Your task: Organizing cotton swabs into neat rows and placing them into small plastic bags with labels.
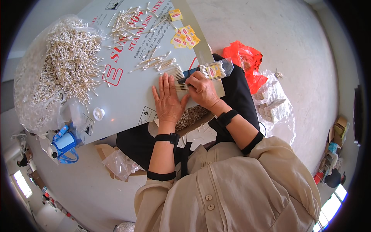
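Note:
My left hand lies flat on the sheet-covered table, fingers stretched, its fingertips beside a small row of cotton swabs. My right hand is closed, its curled fingers at the other ends of these swabs; its grip is partly hidden. Just beyond my hands lies another lined-up row of swabs. A clear packet of swabs with a yellow label rests at the table's right edge, against my right knuckles. Loose swabs lie scattered farther up.
A big clear bag of swabs stands at left, near a small white round container and a blue bottle. Yellow cards lie at the far side. Right of my leg are a red bag and a clear bag of packs.

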Demonstrator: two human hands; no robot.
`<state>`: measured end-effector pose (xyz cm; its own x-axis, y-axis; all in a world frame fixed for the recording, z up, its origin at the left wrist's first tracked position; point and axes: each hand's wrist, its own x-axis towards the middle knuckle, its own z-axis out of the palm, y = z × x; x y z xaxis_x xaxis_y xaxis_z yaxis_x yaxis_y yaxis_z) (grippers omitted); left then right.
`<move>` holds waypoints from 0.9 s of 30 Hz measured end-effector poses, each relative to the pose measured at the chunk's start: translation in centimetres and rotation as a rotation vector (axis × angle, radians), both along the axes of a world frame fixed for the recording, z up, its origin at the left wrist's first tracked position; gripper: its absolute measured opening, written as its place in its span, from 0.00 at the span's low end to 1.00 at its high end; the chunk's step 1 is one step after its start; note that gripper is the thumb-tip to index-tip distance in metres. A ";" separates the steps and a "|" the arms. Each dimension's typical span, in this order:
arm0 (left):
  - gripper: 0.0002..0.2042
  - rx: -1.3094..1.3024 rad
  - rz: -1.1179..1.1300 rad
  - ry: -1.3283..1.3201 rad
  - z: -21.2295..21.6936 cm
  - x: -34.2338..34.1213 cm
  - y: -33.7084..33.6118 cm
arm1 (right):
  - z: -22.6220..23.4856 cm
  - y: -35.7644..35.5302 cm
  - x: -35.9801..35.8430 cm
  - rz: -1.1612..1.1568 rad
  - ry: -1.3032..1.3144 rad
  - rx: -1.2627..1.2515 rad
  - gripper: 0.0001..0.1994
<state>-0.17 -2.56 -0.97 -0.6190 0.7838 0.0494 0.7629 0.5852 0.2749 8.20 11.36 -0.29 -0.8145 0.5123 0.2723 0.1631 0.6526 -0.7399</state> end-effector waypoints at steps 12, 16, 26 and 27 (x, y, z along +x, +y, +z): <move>0.43 -0.015 0.000 -0.009 0.1 0.0 0.0 | 0.4 0.1 -1.0 -0.056 -0.097 0.012 0.09; 0.43 -0.001 -0.002 -0.022 0.0 0.0 -0.1 | 0.7 0.3 -1.6 -0.063 -0.128 0.006 0.10; 0.43 -0.006 -0.005 -0.025 0.2 0.0 -0.1 | 0.4 0.5 -1.6 -0.031 -0.189 0.023 0.09; 0.43 -0.007 -0.005 -0.022 0.1 0.0 -0.1 | 0.5 0.5 -1.6 -0.019 -0.189 0.021 0.08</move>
